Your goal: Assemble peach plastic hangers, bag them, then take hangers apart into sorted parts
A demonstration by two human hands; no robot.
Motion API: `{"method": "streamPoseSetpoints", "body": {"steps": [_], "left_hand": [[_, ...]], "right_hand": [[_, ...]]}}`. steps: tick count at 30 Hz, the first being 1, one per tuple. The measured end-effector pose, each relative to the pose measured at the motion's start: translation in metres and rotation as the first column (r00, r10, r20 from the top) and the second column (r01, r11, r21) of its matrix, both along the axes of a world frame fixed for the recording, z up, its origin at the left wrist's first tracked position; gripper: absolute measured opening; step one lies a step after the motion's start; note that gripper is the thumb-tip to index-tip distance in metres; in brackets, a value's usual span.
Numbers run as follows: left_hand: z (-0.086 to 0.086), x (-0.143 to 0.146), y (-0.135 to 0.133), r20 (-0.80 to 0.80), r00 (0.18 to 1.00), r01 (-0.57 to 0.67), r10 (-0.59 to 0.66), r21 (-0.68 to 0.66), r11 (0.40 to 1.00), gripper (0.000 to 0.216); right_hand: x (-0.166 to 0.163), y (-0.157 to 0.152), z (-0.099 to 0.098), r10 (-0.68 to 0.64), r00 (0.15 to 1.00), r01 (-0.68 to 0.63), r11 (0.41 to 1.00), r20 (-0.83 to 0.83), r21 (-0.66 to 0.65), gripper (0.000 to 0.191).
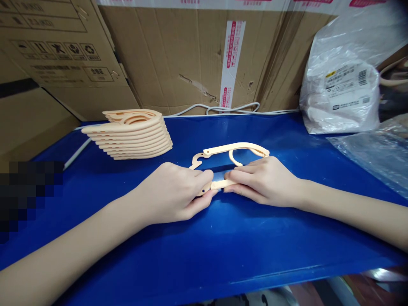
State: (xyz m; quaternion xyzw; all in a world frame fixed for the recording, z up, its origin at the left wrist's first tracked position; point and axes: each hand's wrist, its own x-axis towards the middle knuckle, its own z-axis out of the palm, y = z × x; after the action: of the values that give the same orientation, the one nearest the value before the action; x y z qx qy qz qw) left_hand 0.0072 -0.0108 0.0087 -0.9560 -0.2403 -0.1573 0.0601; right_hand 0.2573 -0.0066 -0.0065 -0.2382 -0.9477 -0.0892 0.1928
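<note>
A cream-coloured plastic folding hanger (236,148) is held low over the blue table. My left hand (177,191) is closed, thumb and fingers pinching the hanger near a joint with a dark hole. My right hand (266,180) is also closed and grips a straight section just to the right of that joint. Beyond my fingers, a long arm, a small hooked end and a curved hook of the hanger show; the parts inside my grip are hidden. To the left stands a neat stack of matching folded hangers (137,140), apart from both hands.
Cardboard boxes (188,55) line the back and left of the blue table (204,255). A white cable (229,109) runs along the back edge. At the back right sits a clear plastic bag (341,97) with a label, and plastic film (376,148) lies beside it.
</note>
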Motion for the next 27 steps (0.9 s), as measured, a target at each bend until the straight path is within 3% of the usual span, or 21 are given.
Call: {"method": "streamPoseSetpoints", "body": {"steps": [5, 13, 19, 27], "left_hand": [[0.000, 0.001, -0.001, -0.016, 1.000, -0.001, 0.000, -0.018, 1.000, 0.028], [0.001, 0.004, -0.004, -0.039, 0.992, -0.114, 0.117, 0.067, 0.991, 0.026], [-0.008, 0.003, -0.002, 0.026, 0.985, -0.173, 0.171, 0.139, 0.975, 0.026], [-0.009, 0.004, -0.002, 0.011, 0.984, -0.177, 0.177, 0.108, 0.978, 0.021]], "right_hand": [[0.001, 0.001, 0.000, -0.007, 1.000, 0.007, 1.000, 0.004, -0.005, 0.044], [0.000, 0.003, -0.002, -0.075, 0.997, 0.076, 0.997, -0.013, 0.031, 0.039], [-0.001, 0.002, 0.000, -0.091, 0.995, 0.093, 0.993, -0.030, 0.075, 0.038], [0.000, 0.001, -0.001, -0.102, 0.994, 0.105, 0.993, -0.041, 0.061, 0.035]]}}
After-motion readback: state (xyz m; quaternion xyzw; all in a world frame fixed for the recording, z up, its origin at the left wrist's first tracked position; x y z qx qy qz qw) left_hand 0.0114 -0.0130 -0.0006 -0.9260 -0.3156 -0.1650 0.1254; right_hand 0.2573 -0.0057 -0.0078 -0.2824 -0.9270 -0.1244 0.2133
